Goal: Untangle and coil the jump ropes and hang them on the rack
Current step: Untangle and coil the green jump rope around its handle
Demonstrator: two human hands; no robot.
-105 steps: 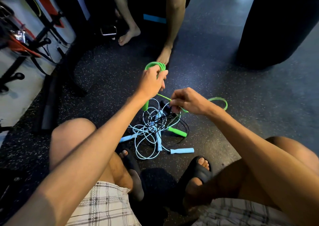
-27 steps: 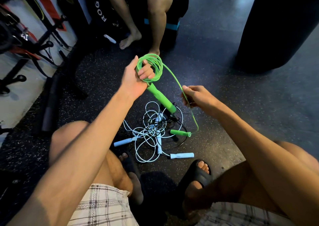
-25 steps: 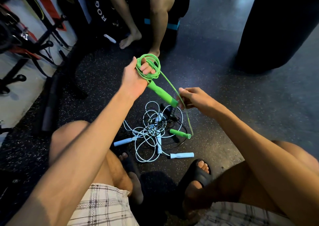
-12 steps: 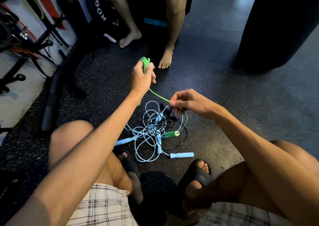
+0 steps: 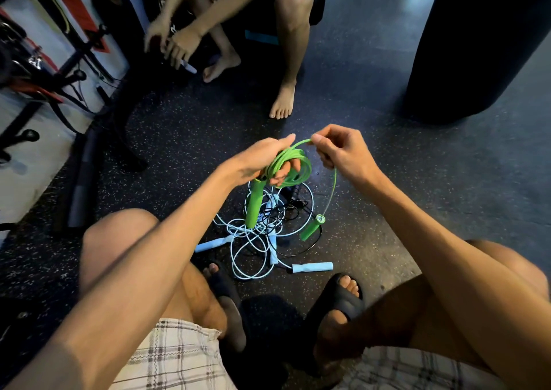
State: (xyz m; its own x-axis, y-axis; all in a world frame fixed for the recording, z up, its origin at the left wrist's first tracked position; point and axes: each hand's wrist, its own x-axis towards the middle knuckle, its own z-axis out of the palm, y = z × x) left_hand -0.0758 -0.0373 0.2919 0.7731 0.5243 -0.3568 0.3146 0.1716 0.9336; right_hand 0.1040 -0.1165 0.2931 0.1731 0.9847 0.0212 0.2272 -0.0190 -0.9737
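My left hand (image 5: pixel 262 158) grips a coil of the green jump rope (image 5: pixel 293 166), wound around its fingers; one green handle (image 5: pixel 255 203) hangs down from it. My right hand (image 5: pixel 340 151) pinches the free green cord just right of the coil. From there the cord drops to the second green handle (image 5: pixel 311 228), which dangles just above the floor. Below the hands lies a tangle of light blue rope (image 5: pixel 253 240) with light blue handles (image 5: pixel 311 267) and a thin black rope (image 5: pixel 293 200).
Another person sits opposite, bare feet (image 5: pixel 283 100) on the speckled dark floor, hands busy. A black punching bag (image 5: pixel 477 47) stands at the right. Racks and equipment (image 5: pixel 44 70) crowd the left. My sandalled feet (image 5: pixel 337 300) flank the pile.
My left hand came lower and turned so the coil faces me. My right hand rose beside it with the cord. The second green handle lifted off the pile.
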